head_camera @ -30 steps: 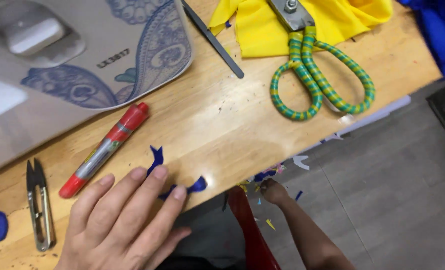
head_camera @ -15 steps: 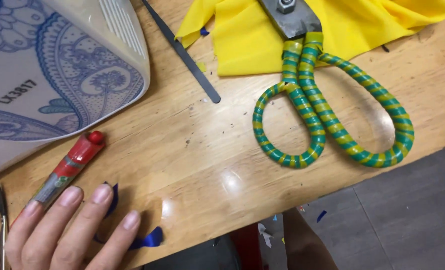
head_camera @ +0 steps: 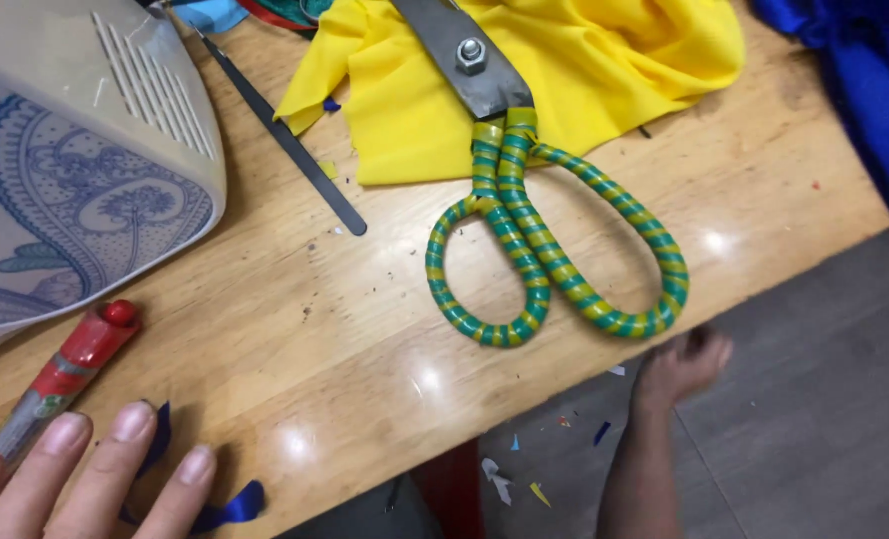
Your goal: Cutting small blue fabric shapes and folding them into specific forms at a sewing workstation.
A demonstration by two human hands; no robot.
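Observation:
My left hand (head_camera: pixel 75 479) lies flat at the bottom left of the wooden table (head_camera: pixel 344 339), fingers spread, resting on a dark blue fabric scrap (head_camera: pixel 230 509). A red-capped tube (head_camera: pixel 65 374) lies just beside its fingertips. Large scissors (head_camera: pixel 512 215) with green-and-yellow wrapped handles rest in the middle, their blades on a yellow cloth (head_camera: pixel 604 60). My right hand (head_camera: pixel 679 364) is blurred, just below the table's front edge under the scissor handles, touching nothing that I can see.
A pale machine body with a blue patterned print (head_camera: pixel 75 170) fills the upper left. A thin dark metal strip (head_camera: pixel 295 150) lies beside it. Blue fabric (head_camera: pixel 864 90) hangs at the right edge. Small coloured scraps (head_camera: pixel 494 479) litter the grey floor.
The view has closed in on the scissors. My right hand has risen from below the table toward the scissor handles. My left hand stays on the blue scrap.

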